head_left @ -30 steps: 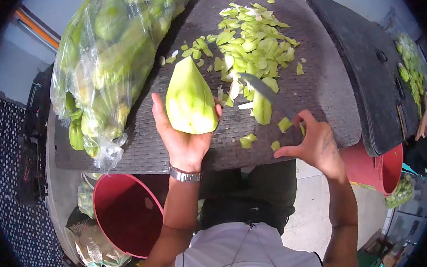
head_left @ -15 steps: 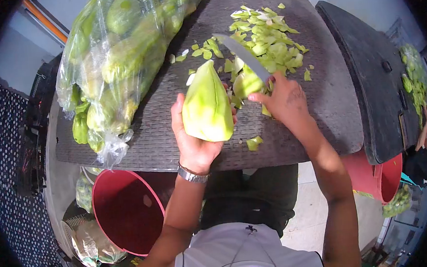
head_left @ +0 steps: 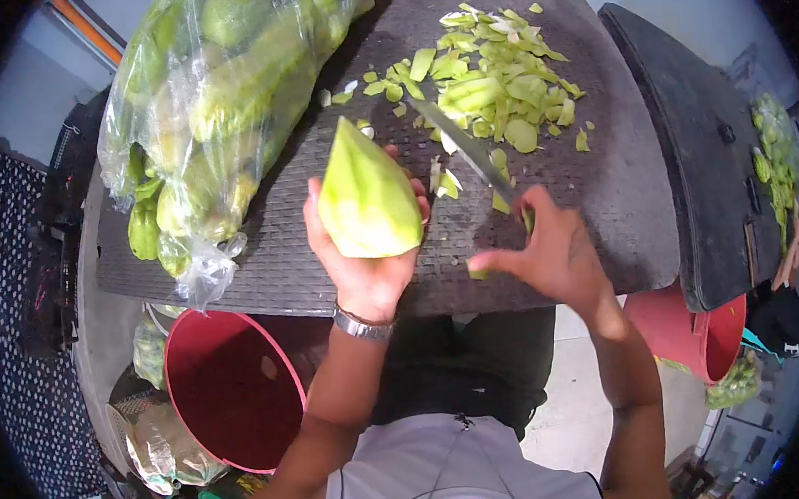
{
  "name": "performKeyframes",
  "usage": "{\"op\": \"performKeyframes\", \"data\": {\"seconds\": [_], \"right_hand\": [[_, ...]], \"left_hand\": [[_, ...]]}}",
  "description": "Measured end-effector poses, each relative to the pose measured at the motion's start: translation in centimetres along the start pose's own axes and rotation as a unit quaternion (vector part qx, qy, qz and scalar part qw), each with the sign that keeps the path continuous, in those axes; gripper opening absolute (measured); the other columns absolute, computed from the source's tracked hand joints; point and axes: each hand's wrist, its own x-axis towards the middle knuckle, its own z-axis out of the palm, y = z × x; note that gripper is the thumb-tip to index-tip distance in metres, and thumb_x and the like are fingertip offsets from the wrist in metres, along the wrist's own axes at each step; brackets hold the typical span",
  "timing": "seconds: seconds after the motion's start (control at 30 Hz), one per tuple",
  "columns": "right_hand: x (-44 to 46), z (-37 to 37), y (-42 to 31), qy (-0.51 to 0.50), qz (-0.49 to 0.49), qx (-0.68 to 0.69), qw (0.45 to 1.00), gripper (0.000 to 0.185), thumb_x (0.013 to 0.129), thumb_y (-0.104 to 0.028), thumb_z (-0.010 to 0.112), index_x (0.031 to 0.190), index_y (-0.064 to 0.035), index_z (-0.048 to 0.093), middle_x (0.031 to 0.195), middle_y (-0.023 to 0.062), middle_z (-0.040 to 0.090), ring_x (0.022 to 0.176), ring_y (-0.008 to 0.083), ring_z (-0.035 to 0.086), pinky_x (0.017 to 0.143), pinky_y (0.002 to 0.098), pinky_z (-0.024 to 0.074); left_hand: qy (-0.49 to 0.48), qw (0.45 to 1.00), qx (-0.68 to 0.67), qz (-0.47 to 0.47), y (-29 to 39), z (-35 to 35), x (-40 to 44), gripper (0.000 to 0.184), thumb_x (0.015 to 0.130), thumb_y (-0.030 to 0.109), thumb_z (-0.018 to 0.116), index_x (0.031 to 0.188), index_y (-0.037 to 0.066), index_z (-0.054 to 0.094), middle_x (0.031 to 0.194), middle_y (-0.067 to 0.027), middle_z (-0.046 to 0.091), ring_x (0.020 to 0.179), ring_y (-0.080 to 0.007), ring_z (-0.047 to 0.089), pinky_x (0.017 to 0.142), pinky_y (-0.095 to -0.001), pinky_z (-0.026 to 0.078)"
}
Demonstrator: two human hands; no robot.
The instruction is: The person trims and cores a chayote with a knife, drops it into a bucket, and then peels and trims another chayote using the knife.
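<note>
My left hand point(head_left: 364, 274) is closed around a peeled, pale green chayote point(head_left: 369, 201), cupping it from below with its pointed end up and away from me. In my right hand point(head_left: 555, 254) is a knife point(head_left: 467, 149); its blade points up and left over the table, apart from the chayote. The fingers wrap the handle, mostly hidden, while the thumb sticks out to the left near a small green scrap point(head_left: 479, 270). Beyond the blade lies a heap of green peelings point(head_left: 508, 87), with a few loose bits around it.
A clear plastic bag point(head_left: 218, 123) full of green chayotes covers the left of the dark textured table point(head_left: 591, 238). Below the table edge stand a red bin point(head_left: 234, 388) at left and another red bin point(head_left: 725, 339) at right. A dark panel point(head_left: 696, 158) adjoins the right side.
My right hand and the knife have drawn back toward me, away from the heap. The larger green piece near the blade now lies in the heap. My left hand shifted slightly left with the chayote.
</note>
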Motion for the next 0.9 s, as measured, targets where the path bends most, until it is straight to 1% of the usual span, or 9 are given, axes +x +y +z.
{"op": "performKeyframes", "data": {"seconds": [0.1,0.2,0.3,0.43,0.53,0.63,0.7,0.8,0.9], "right_hand": [[-1.6,2.8,1.6,0.050,-0.039,-0.071,0.995,0.084,0.061,-0.062,0.096,0.108,-0.0071,0.052,0.069,0.0160,0.065,0.072,0.0402,0.072,0.068,0.0497,0.0541],[-0.2,3.3,1.6,0.091,-0.038,-0.109,0.989,0.080,0.064,-0.060,0.095,0.108,-0.0068,0.054,0.069,0.0166,0.066,0.072,0.0392,0.072,0.069,0.0489,0.0544],[2.3,2.6,1.2,0.041,0.008,-0.085,0.995,0.079,0.069,-0.059,0.092,0.113,-0.0037,0.059,0.090,0.0222,0.075,0.090,0.0462,0.074,0.082,0.0527,0.0567],[4.7,2.2,1.0,0.023,-0.001,-0.028,0.999,0.070,0.072,-0.049,0.094,0.111,-0.0007,0.062,0.095,0.0256,0.074,0.097,0.0471,0.073,0.086,0.0534,0.0556],[6.4,2.6,0.4,0.050,-0.001,-0.018,0.999,0.062,0.076,-0.039,0.093,0.112,0.0001,0.062,0.097,0.0266,0.074,0.100,0.0465,0.072,0.088,0.0527,0.0551],[8.4,3.1,0.3,0.121,-0.001,-0.014,0.993,0.054,0.080,-0.033,0.091,0.113,-0.0001,0.063,0.098,0.0261,0.074,0.100,0.0452,0.072,0.089,0.0520,0.0551],[9.7,3.1,0.4,0.184,-0.007,-0.016,0.983,0.049,0.084,-0.030,0.088,0.113,-0.0004,0.063,0.096,0.0248,0.074,0.098,0.0435,0.073,0.088,0.0514,0.0554],[9.4,1.4,0.3,0.169,0.016,0.075,0.983,0.048,0.090,-0.032,0.084,0.119,-0.0003,0.062,0.084,0.0132,0.073,0.062,0.0223,0.070,0.056,0.0382,0.0548],[7.5,0.1,0.1,0.121,0.037,0.205,0.971,0.040,0.095,-0.031,0.079,0.118,-0.0028,0.062,0.080,0.0086,0.071,0.047,0.0110,0.058,0.041,0.0295,0.0440]], "left_hand": [[-0.042,0.997,-0.058,-0.021,0.5,-0.6,0.0,0.081,0.093,0.055,0.068,0.149,-0.001,0.048,0.137,-0.0180,0.056,0.119,-0.0314,0.055,0.095,-0.0455,0.058],[0.008,0.999,-0.047,0.005,0.1,0.2,-0.2,0.085,0.096,0.068,0.052,0.145,-0.001,0.052,0.123,-0.0170,0.063,0.104,-0.0314,0.062,0.084,-0.0439,0.056],[0.057,0.998,-0.025,0.014,0.0,0.2,-0.4,0.083,0.096,0.068,0.051,0.146,0.002,0.052,0.128,-0.0186,0.063,0.104,-0.0309,0.062,0.082,-0.0446,0.055],[0.064,0.998,0.011,0.021,-0.4,-0.4,-0.3,0.075,0.097,0.068,0.047,0.147,0.012,0.055,0.132,-0.0186,0.064,0.102,-0.0311,0.065,0.076,-0.0440,0.053],[-0.005,0.999,0.031,-0.023,0.2,-1.5,-0.2,0.073,0.097,0.062,0.052,0.152,0.014,0.051,0.142,-0.0168,0.059,0.106,-0.0331,0.062,0.083,-0.0438,0.053],[0.036,0.998,0.045,-0.023,0.0,-0.4,-0.3,0.067,0.104,0.062,0.044,0.149,0.013,0.053,0.141,-0.0210,0.061,0.112,-0.0374,0.066,0.089,-0.0524,0.056],[0.059,0.995,0.079,-0.016,-0.6,0.3,-0.4,0.065,0.105,0.062,0.044,0.150,0.014,0.052,0.143,-0.0212,0.060,0.116,-0.0382,0.066,0.094,-0.0552,0.055],[0.062,0.995,0.082,-0.019,-0.8,0.7,-0.5,0.069,0.105,0.064,0.044,0.152,0.013,0.050,0.146,-0.0228,0.058,0.123,-0.0419,0.062,0.099,-0.0577,0.053],[0.084,0.990,0.116,-0.009,-1.2,0.7,-0.5,0.075,0.103,0.067,0.047,0.153,0.011,0.048,0.147,-0.0237,0.057,0.127,-0.0439,0.060,0.102,-0.0599,0.051]]}}
